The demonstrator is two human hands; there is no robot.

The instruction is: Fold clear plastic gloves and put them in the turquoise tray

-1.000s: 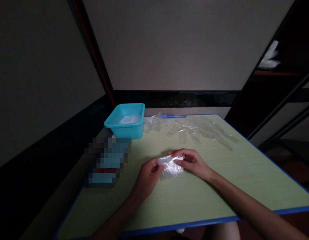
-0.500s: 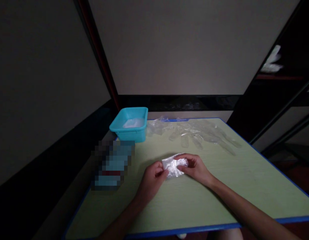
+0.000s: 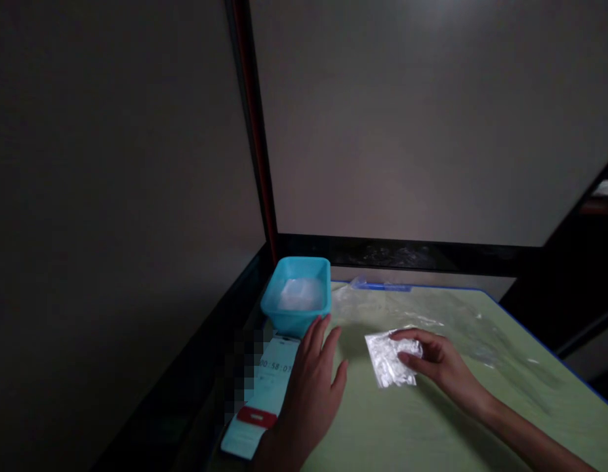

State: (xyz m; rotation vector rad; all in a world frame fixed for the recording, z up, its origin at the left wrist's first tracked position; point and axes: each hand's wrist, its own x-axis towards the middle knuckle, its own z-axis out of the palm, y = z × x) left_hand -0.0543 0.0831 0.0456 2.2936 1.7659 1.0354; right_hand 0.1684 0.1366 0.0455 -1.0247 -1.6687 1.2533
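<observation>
A flat, folded packet of clear shiny plastic (image 3: pixel 385 359) is pinched between the thumb and fingers of my right hand (image 3: pixel 439 360), above the green table. My left hand (image 3: pixel 316 387) has its fingers spread and holds nothing. It is just in front of the blue basket (image 3: pixel 296 321) and partly covers a phone (image 3: pixel 271 377) whose lit screen shows a timer. Inside the basket lies folded whitish plastic (image 3: pixel 301 294).
Clear crumpled plastic (image 3: pixel 431 321), apparently thin gloves, spreads across the back and right of the green table (image 3: pixel 372 432). Walls rise behind and to the left. A dark shelf space (image 3: pixel 589 262) stands at the right.
My left hand has let go of the packet, opened and moved left towards the basket and phone. My right hand still holds the packet. The view has turned left and up.
</observation>
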